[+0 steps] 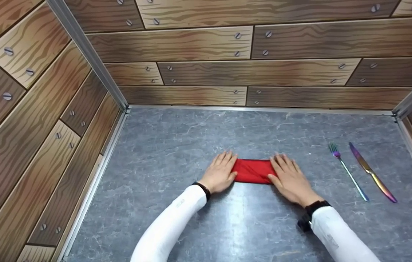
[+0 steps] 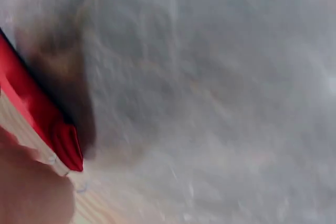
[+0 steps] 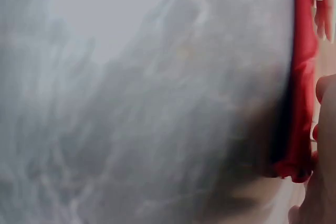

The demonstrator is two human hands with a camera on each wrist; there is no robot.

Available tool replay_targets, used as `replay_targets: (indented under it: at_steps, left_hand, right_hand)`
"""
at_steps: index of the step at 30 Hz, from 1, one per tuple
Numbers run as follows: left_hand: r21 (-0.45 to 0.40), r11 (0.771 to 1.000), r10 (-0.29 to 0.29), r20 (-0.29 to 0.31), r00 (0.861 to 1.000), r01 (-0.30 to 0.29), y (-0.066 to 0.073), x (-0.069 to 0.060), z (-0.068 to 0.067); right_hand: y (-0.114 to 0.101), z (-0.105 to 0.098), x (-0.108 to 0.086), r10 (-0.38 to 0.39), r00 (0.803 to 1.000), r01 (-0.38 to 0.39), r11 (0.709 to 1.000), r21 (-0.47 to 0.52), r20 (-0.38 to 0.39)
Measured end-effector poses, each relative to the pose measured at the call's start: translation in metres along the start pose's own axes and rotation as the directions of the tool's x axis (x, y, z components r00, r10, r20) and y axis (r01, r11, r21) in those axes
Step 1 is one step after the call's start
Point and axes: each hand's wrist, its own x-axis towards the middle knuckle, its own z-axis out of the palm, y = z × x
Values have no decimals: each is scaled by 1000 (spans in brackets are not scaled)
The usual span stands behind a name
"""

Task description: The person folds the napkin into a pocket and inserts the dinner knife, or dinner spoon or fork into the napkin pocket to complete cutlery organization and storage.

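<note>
A folded red cloth lies flat on the grey marbled surface, a narrow rectangle with dark edges. My left hand rests on its left end, fingers extended forward. On the right end lies my right hand, fingers also straight, thumb pointing inward along the cloth. Stacked layers show at the end of the cloth in the left wrist view, above part of the left hand. From the right wrist, the cloth appears as a red strip beside the right hand.
To the right lie a rainbow-coloured fork and a matching knife, side by side. Wood-patterned walls with metal edging enclose the grey tabletop at the back, left and right.
</note>
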Motion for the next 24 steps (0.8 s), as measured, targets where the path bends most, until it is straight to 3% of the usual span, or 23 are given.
replay_targets:
  at_steps: [4, 9, 15, 24]
  left_hand:
    - [13, 997, 74, -73, 995, -74, -12, -3, -10]
    - [-6, 993, 116, -87, 990, -116, -26, -7, -16]
    - [-20, 992, 126, -53, 991, -127, -32, -13, -11]
    - [27, 993, 113, -11, 993, -113, -22, -23, -12]
  right_hand:
    - [-7, -9, -12, -12, 996, 13, 1000, 11, -86]
    - [-19, -11, -29, -33, 986, 34, 999, 4, -163]
    - [-24, -2, -35, -41, 991, 36, 998, -44, -130]
    - [-20, -4, -25, -28, 993, 18, 995, -95, -110]
